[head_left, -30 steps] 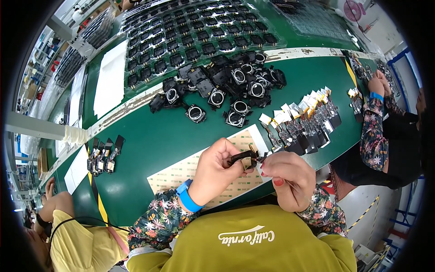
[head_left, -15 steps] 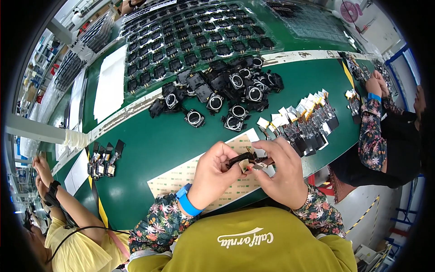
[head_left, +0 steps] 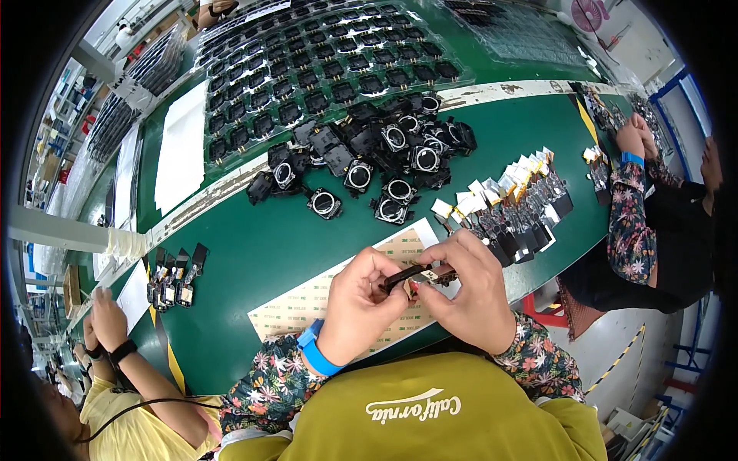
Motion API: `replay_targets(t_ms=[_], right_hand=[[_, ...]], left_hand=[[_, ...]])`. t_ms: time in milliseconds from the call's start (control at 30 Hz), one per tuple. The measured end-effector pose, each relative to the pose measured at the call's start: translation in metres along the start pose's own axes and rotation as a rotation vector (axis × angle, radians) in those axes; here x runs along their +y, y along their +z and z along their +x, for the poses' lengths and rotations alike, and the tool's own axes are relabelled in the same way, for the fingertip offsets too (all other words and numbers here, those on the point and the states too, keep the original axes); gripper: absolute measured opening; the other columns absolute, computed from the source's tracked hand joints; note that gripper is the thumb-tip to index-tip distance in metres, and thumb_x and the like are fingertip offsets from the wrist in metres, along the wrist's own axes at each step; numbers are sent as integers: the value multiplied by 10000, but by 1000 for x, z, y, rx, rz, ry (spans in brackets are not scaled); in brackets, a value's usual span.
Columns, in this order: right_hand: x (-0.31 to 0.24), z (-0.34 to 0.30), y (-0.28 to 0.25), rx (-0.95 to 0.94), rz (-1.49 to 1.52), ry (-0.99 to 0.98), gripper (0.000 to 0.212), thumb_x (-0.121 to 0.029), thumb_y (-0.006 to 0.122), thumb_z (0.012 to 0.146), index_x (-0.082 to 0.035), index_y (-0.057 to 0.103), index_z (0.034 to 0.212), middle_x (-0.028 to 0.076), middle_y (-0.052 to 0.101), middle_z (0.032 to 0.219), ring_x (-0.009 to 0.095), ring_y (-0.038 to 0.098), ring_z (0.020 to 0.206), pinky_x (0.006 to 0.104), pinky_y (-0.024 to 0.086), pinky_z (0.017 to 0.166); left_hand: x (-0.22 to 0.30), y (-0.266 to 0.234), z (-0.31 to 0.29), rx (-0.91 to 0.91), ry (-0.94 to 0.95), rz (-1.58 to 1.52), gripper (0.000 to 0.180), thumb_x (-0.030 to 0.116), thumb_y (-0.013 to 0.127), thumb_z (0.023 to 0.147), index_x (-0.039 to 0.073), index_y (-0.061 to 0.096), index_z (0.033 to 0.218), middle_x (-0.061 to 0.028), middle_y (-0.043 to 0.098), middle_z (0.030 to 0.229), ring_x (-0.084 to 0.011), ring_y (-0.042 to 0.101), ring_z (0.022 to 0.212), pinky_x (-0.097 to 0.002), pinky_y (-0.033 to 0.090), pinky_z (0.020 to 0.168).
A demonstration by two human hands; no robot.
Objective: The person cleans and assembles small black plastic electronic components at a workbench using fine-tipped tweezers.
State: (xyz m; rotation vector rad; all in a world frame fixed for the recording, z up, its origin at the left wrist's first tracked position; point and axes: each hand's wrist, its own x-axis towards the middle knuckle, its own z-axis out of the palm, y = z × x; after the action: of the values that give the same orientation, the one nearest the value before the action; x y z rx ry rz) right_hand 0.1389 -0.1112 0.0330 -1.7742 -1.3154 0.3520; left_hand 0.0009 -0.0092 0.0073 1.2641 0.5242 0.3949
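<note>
Step in hand: looks like close two-handed fitting. Your left hand (head_left: 361,300) pinches a dark bar-edged part (head_left: 405,276); your right hand (head_left: 477,296) grips a small brownish metallic piece (head_left: 443,274) at its right end, contact unclear. Both sit above the near tan backing sheet (head_left: 288,312), flat, print-patterned. Next move likely calls for a steady left pinch, light right adjustment. Far: heaped black housings (head_left: 338,160), round silver-rimmed faces. Right: slim modules (head_left: 524,223), white-and-yellow tabs.

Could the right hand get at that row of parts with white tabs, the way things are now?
Probably yes: the row of parts lies just beyond the right hand, and nothing seems to stand between them. The hand is pinching a small part, though, so it may need freeing first.
</note>
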Motion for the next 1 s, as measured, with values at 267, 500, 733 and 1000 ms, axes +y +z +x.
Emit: replay_targets(t_ms=[267, 500, 733, 1000], right_hand=[[5, 0, 6, -3, 126, 56, 221, 26, 684, 660, 8, 568, 847, 83, 512, 792, 177, 544, 689, 256, 457, 603], [8, -2, 13, 38, 168, 53, 200, 33, 678, 660, 9, 546, 808, 81, 502, 778, 177, 511, 677, 259, 422, 596], [9, -3, 16, 38, 176, 39, 187, 28, 665, 665, 8, 531, 793, 84, 500, 763, 190, 503, 678, 277, 407, 591], [7, -4, 17, 57, 173, 55, 183, 19, 654, 666, 7, 510, 779, 85, 489, 747, 200, 497, 671, 284, 400, 590]], left_hand=[[0, 3, -1, 29, -6, 0, 151, -85, 560, 815, 10, 491, 910, -7, 572, 803, -20, 541, 712, -150, 440, 572], [1, 0, 2, 0, -5, 1, 147, -88, 559, 814, 2, 494, 911, -19, 586, 815, -29, 557, 720, -153, 449, 574], [3, -2, 3, 6, -64, 10, 149, -93, 554, 812, -8, 496, 920, -31, 596, 825, -51, 588, 732, -170, 481, 588], [11, -2, 3, -13, -86, -1, 162, -101, 545, 813, -17, 495, 942, -42, 600, 849, -75, 612, 767, -185, 503, 618]])
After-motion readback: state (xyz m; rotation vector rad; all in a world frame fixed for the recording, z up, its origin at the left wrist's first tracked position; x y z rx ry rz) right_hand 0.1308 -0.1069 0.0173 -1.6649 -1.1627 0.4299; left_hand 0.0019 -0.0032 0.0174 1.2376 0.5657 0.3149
